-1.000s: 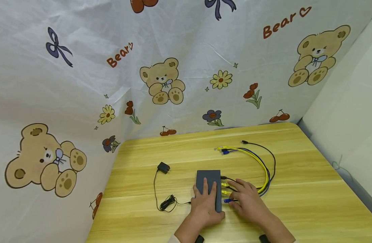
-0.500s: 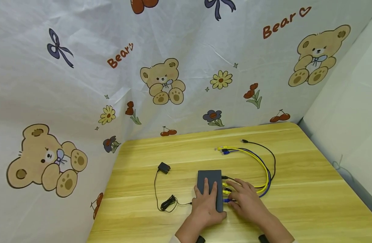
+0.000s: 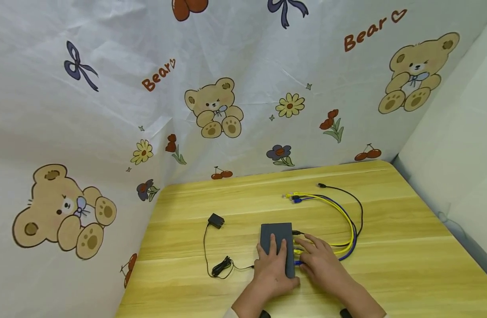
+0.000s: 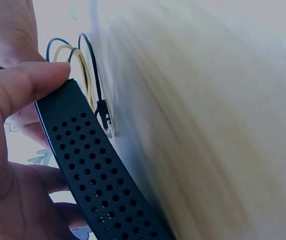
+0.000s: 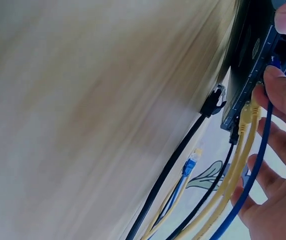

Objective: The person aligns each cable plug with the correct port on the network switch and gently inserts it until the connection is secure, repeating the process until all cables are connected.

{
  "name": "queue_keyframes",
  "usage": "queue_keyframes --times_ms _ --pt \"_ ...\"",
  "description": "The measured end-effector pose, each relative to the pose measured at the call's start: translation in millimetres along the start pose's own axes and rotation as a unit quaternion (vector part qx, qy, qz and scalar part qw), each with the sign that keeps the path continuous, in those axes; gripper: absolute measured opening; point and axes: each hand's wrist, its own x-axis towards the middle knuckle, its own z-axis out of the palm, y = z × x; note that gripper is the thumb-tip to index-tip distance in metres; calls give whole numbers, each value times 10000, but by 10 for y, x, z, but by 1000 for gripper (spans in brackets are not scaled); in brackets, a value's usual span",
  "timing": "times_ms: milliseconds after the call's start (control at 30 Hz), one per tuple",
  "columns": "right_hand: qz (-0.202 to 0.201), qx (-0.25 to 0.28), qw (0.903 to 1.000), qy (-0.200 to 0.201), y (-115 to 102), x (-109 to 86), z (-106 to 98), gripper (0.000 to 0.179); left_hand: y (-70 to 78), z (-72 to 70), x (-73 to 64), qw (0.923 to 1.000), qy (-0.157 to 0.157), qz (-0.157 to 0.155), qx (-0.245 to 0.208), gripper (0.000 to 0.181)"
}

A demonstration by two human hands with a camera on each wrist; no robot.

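In the head view a dark network switch (image 3: pixel 266 230) lies on the wooden table. My left hand (image 3: pixel 272 270) holds it from above, fingers spread over its top and thumb round its near right corner. The left wrist view shows its perforated side (image 4: pixel 95 165) below that thumb. My right hand (image 3: pixel 321 260) pinches a blue Ethernet plug (image 5: pixel 276 62) at a port on the right side; whether it is fully seated is hidden by the fingers. Two yellow Ethernet plugs (image 5: pixel 245 117) sit at neighbouring ports. A black plug (image 5: pixel 213 102) lies loose beside the switch.
A black power adapter (image 3: pixel 216 221) lies to the left, its bundled cord (image 3: pixel 221 267) running to the switch. Yellow, blue and black cables (image 3: pixel 348 221) curve round to the right, their free plugs (image 3: pixel 295 197) farther back. A printed cloth (image 3: pixel 243 53) hangs behind the table.
The switch has slid slightly right, and its edge now sits closer to the blue plug. Both hands keep nearly the same places. The head view has shifted a little.
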Motion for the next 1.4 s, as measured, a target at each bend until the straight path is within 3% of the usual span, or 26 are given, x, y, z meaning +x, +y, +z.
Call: queue_keyframes --times_ms 567,833,1133,1267,1400 --pt "-377 -8 9993 55 18 24 -10 13 57 11 -10 9997 170 98 126 103" --pt "-541 108 9985 -12 45 42 -23 11 74 9 -5 9997 215 98 -16 102" --pt "64 594 9974 -404 142 88 -50 12 46 23 -2 9995 283 -20 -114 102" --pt "580 636 9963 -47 268 120 -103 10 41 51 -3 9998 204 -82 0 102" --pt "1130 261 9931 186 424 158 -163 14 30 56 -5 9997 212 -53 102 102"
